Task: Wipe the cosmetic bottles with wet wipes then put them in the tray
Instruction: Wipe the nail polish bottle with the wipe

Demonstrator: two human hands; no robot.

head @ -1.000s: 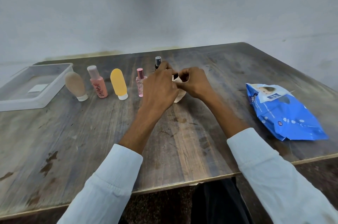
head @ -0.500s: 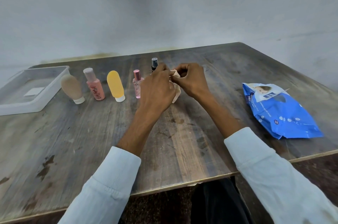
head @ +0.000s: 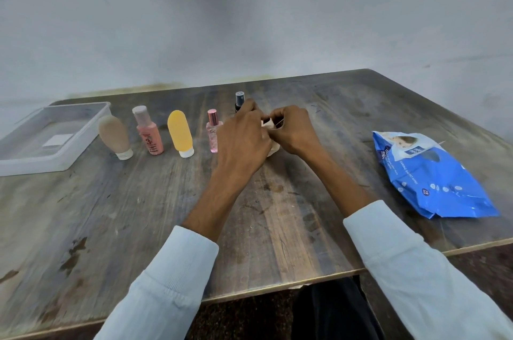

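Worn wooden bench (head: 138, 214); our left hand (head: 244, 139) and right hand (head: 294, 131) still pinch the wet wipe (head: 273, 148) around a bottle (mostly hidden); five bottles wait, clear tray (head: 83, 145) unfilled.

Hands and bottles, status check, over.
Both hands, left and right, gripping a wipe mid-table. Five bottles standing in a row, beige one nearest the tray. No bottle in the tray. Nothing in the way.
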